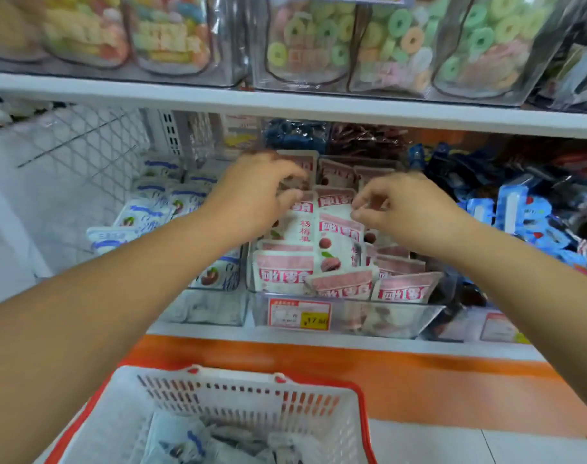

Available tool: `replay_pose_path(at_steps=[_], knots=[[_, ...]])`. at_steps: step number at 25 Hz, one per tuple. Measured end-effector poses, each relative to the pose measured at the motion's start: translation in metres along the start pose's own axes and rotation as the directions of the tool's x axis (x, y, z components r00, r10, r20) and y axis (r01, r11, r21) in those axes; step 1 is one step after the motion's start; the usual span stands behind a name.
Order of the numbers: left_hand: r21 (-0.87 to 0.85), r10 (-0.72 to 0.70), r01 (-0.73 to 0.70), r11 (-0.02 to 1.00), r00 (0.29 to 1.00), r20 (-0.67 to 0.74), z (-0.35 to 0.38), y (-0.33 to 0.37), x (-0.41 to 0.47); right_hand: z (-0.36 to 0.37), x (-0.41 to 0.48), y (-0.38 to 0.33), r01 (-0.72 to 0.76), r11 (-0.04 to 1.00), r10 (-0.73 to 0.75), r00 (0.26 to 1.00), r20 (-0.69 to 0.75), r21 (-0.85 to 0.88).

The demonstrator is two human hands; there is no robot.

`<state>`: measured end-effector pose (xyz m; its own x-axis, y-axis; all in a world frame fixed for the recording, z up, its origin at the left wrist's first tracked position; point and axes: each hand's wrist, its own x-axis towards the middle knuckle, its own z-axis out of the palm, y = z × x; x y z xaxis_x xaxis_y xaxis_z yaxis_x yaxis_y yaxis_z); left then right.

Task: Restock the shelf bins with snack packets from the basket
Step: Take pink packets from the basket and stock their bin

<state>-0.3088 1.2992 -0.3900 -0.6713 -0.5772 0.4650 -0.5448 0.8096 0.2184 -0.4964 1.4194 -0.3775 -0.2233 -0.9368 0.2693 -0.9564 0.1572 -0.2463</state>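
Observation:
A clear shelf bin (pixel 396 318) holds several pink-and-white snack packets (pixel 285 269). Both my hands reach into it from above. My left hand (pixel 255 195) curls its fingers and thumb round a pink packet (pixel 304 209) near the back of the bin. My right hand (pixel 402 209) pinches the top edge of another pink packet (pixel 339 226) in the middle. The white basket with a red rim (pixel 319 386) stands below the shelf and holds blue-and-white packets (pixel 191 440).
To the left, a second clear bin (pixel 211 309) holds blue-and-white packets (pixel 145 212). Blue packets (pixel 526 209) pile up on the right. A yellow and red price tag (pixel 299 313) sits on the pink bin's front. The upper shelf (pixel 285 102) carries jars of ring sweets.

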Motion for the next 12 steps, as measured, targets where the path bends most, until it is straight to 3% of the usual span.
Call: replay_pose_path(at_steps=[3, 6, 8, 9, 10, 12], knots=[[-0.099, 0.079, -0.098, 0.990, 0.980, -0.181, -0.019, -0.003, -0.087, 0.006, -0.054, -0.048, 0.112, 0.976, -0.092, 0.989, -0.113, 0.188], [-0.153, 0.045, -0.074, 0.986, 0.982, -0.181, -0.008, -0.012, -0.176, 0.049, -0.107, -0.096, 0.139, 0.894, -0.097, 0.988, -0.119, 0.426], [-0.152, -0.092, 0.094, 0.984, 0.995, 0.025, 0.019, -0.024, -0.240, 0.104, -0.138, -0.120, 0.055, 0.905, -0.125, 0.982, 0.139, 0.422], [-0.151, -0.195, 0.225, 0.963, 0.962, 0.192, 0.035, -0.032, -0.268, 0.135, -0.152, -0.126, -0.009, 0.931, -0.123, 0.933, 0.337, 0.364], [-0.151, -0.288, 0.363, 0.920, 0.883, 0.370, 0.051, -0.042, -0.297, 0.169, -0.165, -0.129, -0.064, 0.956, -0.102, 0.841, 0.532, 0.285], [-0.060, -0.388, 0.561, 0.826, 0.641, 0.662, 0.081, -0.066, -0.347, 0.232, -0.190, -0.128, -0.121, 0.981, -0.045, 0.615, 0.787, 0.150]])
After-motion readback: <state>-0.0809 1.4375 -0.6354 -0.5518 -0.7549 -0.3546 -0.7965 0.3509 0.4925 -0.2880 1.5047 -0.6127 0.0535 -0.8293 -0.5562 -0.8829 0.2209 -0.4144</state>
